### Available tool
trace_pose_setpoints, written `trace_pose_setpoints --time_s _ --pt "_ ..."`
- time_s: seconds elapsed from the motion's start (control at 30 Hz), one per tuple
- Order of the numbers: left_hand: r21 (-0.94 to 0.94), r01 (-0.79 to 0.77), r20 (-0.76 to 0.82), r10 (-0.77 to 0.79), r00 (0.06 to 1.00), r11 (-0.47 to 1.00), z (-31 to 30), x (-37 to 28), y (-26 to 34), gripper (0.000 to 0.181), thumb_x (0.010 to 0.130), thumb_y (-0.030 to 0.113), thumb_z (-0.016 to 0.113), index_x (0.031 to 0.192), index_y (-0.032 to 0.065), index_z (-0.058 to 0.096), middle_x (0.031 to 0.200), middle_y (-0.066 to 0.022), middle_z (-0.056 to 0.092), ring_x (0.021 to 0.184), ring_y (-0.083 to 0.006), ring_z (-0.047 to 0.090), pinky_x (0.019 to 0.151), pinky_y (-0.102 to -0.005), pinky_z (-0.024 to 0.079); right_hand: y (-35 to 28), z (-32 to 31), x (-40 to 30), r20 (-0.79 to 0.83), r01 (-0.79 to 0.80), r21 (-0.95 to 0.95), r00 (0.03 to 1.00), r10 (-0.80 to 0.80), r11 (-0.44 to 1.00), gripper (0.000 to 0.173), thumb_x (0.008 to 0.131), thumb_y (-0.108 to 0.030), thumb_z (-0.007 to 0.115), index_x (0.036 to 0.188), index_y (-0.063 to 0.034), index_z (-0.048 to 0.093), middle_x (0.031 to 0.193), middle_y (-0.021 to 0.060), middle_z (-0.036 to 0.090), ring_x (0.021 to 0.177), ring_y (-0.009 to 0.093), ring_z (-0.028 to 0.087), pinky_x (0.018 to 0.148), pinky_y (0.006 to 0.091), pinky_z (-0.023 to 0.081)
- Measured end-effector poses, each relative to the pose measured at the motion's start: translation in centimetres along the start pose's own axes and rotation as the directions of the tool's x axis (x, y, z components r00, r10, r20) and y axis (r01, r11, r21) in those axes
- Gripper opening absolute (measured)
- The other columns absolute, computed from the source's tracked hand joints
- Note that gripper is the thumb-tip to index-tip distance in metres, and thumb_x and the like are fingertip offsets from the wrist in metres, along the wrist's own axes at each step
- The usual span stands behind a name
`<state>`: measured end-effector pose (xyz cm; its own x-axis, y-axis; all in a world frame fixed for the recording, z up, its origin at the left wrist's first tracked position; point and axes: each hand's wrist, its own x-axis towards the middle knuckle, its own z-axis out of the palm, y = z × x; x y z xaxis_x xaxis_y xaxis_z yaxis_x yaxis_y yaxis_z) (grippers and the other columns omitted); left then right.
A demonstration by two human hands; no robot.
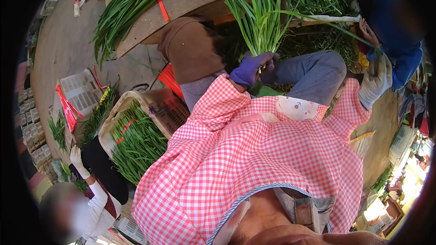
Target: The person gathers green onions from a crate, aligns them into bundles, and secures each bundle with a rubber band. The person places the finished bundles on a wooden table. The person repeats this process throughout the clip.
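My left hand [250,69], in a purple glove, grips a bunch of Chinese chives [260,20] by its pale stem ends, over my lap. The leaves fan out away from me across a board's edge. To the right is my right hand [376,76], in a grey striped glove with dirty fingertips. A long leaf [327,23] stretches sideways from the bunch to those fingertips and appears pinched there. A larger bundle of chives [146,3] lies on the wooden board [194,1], next to a red strip [163,9].
A basket [150,102] of chives stands left of me, near a crate [81,92] with red ties [66,109]. One person [98,204] with a white glove sits lower left; another in blue [391,23] is close on the right. Loose greens [316,46] lie under the board.
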<state>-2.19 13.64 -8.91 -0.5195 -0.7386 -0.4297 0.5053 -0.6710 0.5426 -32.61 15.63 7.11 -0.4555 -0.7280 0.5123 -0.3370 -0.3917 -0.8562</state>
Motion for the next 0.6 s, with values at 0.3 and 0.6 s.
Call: trace_pose_setpoints --time_s 0.3,0.6 --pt "-0.094 0.041 0.002 -0.041 0.999 0.995 0.7 -0.4 0.1 0.021 0.086 0.01 0.055 0.105 -0.0002 0.054 0.088 -0.008 0.063 0.066 -0.0082 0.059 0.056 -0.0192 0.052 -0.6 5.9 -6.4 0.261 -0.327 -0.486 0.831 0.491 0.811 0.018 0.081 -0.009 0.058 0.095 0.0005 0.065 0.073 0.0016 0.062 0.058 0.004 0.05 0.051 0.0189 0.04" --pt "0.439 -0.332 0.205 0.267 0.942 0.835 -0.9 0.2 -1.0 0.024 0.085 0.008 0.055 0.109 0.0079 0.056 0.094 0.0001 0.059 0.078 -0.0088 0.057 0.061 -0.0188 0.046 4.0 17.8 -8.0 0.575 -0.021 -0.676 0.61 0.545 0.737 0.03 0.074 -0.031 0.065 0.078 -0.001 0.062 0.066 0.0141 0.061 0.061 0.022 0.062 0.058 0.0304 0.047"
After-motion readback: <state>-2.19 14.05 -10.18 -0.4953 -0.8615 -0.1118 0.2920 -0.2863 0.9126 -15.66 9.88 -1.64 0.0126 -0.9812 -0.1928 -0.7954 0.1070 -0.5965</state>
